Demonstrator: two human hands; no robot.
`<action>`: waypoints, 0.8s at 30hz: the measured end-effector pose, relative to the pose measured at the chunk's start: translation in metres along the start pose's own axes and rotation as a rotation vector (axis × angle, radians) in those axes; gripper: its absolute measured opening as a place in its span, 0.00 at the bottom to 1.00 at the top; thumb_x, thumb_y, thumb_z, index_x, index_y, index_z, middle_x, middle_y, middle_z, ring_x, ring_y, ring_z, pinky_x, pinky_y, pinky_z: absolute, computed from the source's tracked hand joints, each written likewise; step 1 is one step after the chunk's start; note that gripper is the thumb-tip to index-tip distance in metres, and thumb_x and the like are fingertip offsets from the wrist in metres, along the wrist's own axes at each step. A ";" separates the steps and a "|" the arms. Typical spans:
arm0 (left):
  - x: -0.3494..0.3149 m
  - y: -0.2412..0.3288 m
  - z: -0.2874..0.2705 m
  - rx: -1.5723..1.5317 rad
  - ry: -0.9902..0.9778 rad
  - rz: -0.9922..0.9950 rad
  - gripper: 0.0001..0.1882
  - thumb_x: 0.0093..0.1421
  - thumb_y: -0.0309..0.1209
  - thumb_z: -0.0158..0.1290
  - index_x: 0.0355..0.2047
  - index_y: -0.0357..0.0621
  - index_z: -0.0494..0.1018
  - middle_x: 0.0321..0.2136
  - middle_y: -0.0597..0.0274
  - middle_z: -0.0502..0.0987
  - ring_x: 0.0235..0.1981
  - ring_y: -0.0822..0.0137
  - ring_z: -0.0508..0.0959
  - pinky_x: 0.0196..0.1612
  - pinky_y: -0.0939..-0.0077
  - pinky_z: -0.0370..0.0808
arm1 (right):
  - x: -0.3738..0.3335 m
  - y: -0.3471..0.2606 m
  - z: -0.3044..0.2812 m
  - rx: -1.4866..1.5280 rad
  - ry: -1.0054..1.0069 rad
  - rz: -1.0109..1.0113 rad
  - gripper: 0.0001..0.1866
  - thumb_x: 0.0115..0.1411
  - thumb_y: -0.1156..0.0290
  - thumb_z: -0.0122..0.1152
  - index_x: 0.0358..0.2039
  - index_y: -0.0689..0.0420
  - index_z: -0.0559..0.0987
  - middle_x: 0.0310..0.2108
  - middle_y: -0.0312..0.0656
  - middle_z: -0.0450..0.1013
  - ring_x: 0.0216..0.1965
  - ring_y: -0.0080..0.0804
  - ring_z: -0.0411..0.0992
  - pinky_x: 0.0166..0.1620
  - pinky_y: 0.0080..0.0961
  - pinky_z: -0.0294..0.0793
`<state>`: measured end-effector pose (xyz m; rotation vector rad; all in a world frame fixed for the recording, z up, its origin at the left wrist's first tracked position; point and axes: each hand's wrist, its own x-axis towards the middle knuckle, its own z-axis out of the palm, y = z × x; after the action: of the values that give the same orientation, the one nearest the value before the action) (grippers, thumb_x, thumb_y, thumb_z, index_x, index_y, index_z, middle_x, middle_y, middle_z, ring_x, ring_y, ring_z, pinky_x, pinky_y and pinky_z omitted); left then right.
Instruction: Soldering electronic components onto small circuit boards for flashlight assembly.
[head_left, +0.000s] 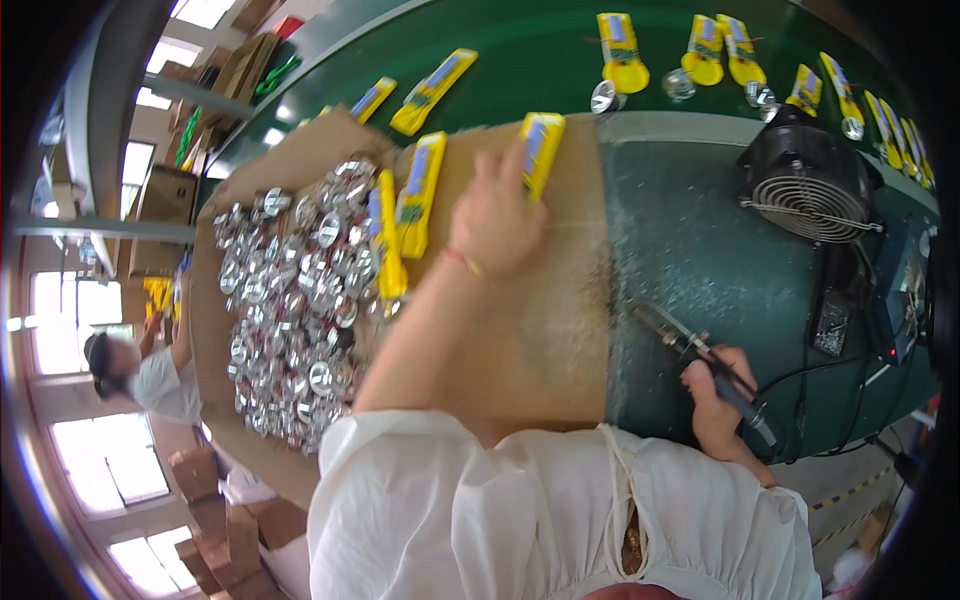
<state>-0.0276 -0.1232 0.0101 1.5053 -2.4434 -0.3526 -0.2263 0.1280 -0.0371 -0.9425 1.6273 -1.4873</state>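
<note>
My left hand (495, 215), slightly blurred, reaches over the brown cardboard sheet (560, 330) with its fingers closed on a long yellow plastic part (544, 145) bearing a blue strip. Left of this hand, two similar parts, one a yellow piece with green on it (420, 195) and the other a narrower yellow piece (388, 245), lie beside the heap of round, shiny silver parts (310, 270). In my right hand (718, 405) is a soldering iron (738, 395) with a thin metal feed tube; its tip points up and left over the green bench mat.
An open cardboard box (225, 195) holds the silver heap. Several yellow parts, some with silver discs, lie along the green belt (520, 65). A black fan (808, 180) and a blue powered unit (895, 290) stand right, with cables. Another person (150, 370) is at far left.
</note>
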 end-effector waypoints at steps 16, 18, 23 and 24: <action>-0.187 -0.090 -0.066 0.601 0.495 -0.639 0.15 0.51 0.44 0.60 0.29 0.46 0.77 0.35 0.57 0.74 0.40 0.57 0.72 0.42 0.62 0.69 | -0.004 0.004 0.008 0.081 0.109 -0.050 0.09 0.59 0.71 0.58 0.36 0.64 0.73 0.23 0.38 0.72 0.24 0.20 0.69 0.28 0.15 0.68; -0.183 -0.096 -0.063 0.605 0.331 -0.700 0.16 0.51 0.46 0.59 0.28 0.46 0.78 0.34 0.58 0.74 0.41 0.57 0.71 0.44 0.61 0.67 | -0.006 0.001 0.009 0.073 0.122 -0.055 0.09 0.59 0.71 0.59 0.36 0.64 0.73 0.23 0.38 0.72 0.24 0.19 0.69 0.28 0.15 0.68; -0.190 -0.086 -0.059 0.460 0.322 -0.667 0.11 0.54 0.40 0.56 0.28 0.46 0.79 0.32 0.59 0.73 0.41 0.56 0.71 0.44 0.60 0.66 | -0.017 -0.010 0.009 0.031 0.085 -0.091 0.08 0.58 0.72 0.59 0.34 0.63 0.73 0.22 0.39 0.72 0.23 0.20 0.69 0.27 0.15 0.68; -0.195 -0.080 -0.060 0.385 0.378 -0.616 0.08 0.55 0.34 0.55 0.27 0.43 0.78 0.32 0.59 0.75 0.39 0.55 0.72 0.43 0.60 0.66 | -0.020 -0.013 0.008 0.033 0.086 -0.085 0.09 0.58 0.72 0.59 0.34 0.64 0.73 0.22 0.39 0.72 0.23 0.20 0.69 0.27 0.15 0.68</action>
<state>0.1441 0.0120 0.0232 2.2316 -1.7792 0.2992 -0.2092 0.1410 -0.0240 -0.9515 1.6360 -1.6285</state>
